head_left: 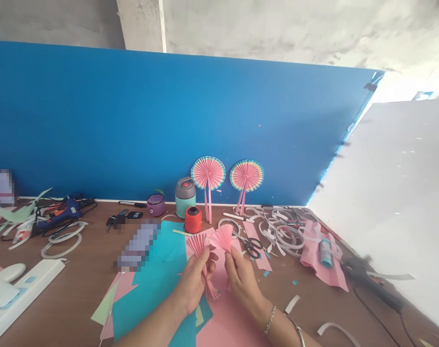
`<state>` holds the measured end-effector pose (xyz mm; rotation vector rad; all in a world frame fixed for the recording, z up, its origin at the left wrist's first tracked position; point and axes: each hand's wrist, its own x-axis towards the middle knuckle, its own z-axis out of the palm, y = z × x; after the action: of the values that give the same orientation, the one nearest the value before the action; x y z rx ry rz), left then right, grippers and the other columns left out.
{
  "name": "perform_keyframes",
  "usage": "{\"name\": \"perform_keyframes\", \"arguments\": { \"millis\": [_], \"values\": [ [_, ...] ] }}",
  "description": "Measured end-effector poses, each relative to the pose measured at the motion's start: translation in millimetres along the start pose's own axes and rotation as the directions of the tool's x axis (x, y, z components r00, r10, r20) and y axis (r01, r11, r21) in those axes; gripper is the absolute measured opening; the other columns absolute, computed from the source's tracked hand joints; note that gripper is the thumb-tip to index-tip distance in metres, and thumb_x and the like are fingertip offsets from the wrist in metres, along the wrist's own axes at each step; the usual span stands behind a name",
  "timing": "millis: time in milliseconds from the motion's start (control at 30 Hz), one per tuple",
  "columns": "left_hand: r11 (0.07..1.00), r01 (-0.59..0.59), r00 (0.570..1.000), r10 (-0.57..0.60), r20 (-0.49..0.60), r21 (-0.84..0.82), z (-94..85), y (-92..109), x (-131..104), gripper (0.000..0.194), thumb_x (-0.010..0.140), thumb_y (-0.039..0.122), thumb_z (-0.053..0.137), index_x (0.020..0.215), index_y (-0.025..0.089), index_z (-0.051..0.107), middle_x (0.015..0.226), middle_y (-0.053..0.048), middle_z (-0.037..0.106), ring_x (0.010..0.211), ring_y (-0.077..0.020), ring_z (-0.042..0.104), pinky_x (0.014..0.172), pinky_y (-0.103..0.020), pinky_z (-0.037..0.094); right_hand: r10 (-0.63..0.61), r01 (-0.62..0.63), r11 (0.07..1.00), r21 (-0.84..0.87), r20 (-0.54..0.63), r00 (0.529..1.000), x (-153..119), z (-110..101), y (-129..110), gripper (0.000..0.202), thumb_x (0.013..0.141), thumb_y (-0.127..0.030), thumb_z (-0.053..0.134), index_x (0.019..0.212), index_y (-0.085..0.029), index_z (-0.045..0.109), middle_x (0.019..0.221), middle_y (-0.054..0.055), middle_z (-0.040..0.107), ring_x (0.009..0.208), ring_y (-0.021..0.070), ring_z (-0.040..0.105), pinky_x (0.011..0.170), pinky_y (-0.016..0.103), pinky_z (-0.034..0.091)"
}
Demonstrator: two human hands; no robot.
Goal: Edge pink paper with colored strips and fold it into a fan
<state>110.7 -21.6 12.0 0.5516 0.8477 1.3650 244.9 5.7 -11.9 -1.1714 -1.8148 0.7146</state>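
My left hand [196, 279] is closed around the middle of a pleated pink paper piece [197, 242], whose folds fan out above and below the fingers. Pinched in my right hand [238, 271] is another pleated pink paper piece [223, 236], its fan spread upward. Both hands are close together over pink paper [228, 320] and a turquoise sheet [143, 299] lying on the table. Two round pink paper fans [208, 172] [246, 175] with coloured rims lean upright against the blue panel, behind the hands.
Scissors [253, 246], white strip coils [286, 237] and a glue gun [374, 284] lie right. A red pot [193, 220] and turquoise flask [185, 200] stand ahead. Left are a power strip [34, 284], a blue glue gun [65, 212] and a purple cup [156, 205].
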Motion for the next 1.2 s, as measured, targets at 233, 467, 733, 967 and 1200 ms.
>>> {"name": "perform_keyframes", "arguments": {
  "millis": [233,467,733,967,1200],
  "values": [
    [0.998,0.013,1.000,-0.015,0.021,0.060,0.4,-6.4,-3.8,0.039,0.073,0.054,0.068,0.082,0.015,0.063,0.063,0.002,0.051,0.055,-0.0082,0.039,0.056,-0.021,0.036,0.012,-0.018,0.971,-0.236,-0.027,1.000,-3.0,1.5,4.5,0.032,0.093,-0.033,0.027,0.094,-0.018,0.056,0.051,-0.002,0.054,0.043,0.0143,0.048,0.045,0.022,0.028],
    [0.998,-0.024,0.999,0.022,0.029,0.064,4.1,-11.0,-7.5,0.042,0.072,0.058,0.065,0.064,0.018,0.053,0.058,0.003,0.050,0.056,-0.0108,0.046,0.056,-0.024,0.038,-0.315,0.305,0.831,-0.466,0.057,0.947,-2.8,0.7,-1.2,0.032,0.087,-0.012,0.029,0.111,-0.014,0.050,0.055,-0.001,0.058,0.046,0.0141,0.048,0.048,0.024,0.027],
    [0.989,-0.055,0.993,0.069,-0.096,0.139,-1.2,-9.6,-5.4,0.043,0.069,0.060,0.067,0.072,0.018,0.060,0.071,-0.002,0.064,0.079,-0.0200,0.060,0.073,-0.029,0.043,-0.431,0.506,0.603,-0.617,0.281,0.857,-3.8,10.2,5.1,0.057,0.068,0.003,0.036,0.123,-0.010,0.038,0.077,0.005,0.062,0.062,0.0181,0.052,0.057,0.029,0.030],
    [0.981,-0.084,0.995,0.091,-0.033,0.173,1.2,-9.0,-8.9,0.046,0.068,0.049,0.074,0.101,0.018,0.067,0.106,-0.009,0.067,0.117,-0.0271,0.051,0.096,-0.033,0.037,-0.404,0.542,0.504,-0.673,0.371,0.836,-9.8,13.2,-5.0,0.034,0.061,0.002,0.041,0.088,-0.017,0.050,0.072,0.004,0.055,0.059,0.0194,0.048,0.055,0.032,0.027],
    [0.979,-0.096,0.994,0.103,-0.032,0.177,0.4,-3.0,-7.4,0.043,0.077,0.049,0.065,0.105,0.018,0.067,0.105,-0.009,0.067,0.104,-0.0250,0.057,0.088,-0.033,0.043,-0.397,0.496,0.713,-0.496,0.298,0.868,-16.2,0.8,-33.1,0.053,0.075,-0.009,0.045,0.128,-0.011,0.042,0.112,0.015,0.057,0.096,0.0275,0.051,0.076,0.039,0.041]
  ]
}}
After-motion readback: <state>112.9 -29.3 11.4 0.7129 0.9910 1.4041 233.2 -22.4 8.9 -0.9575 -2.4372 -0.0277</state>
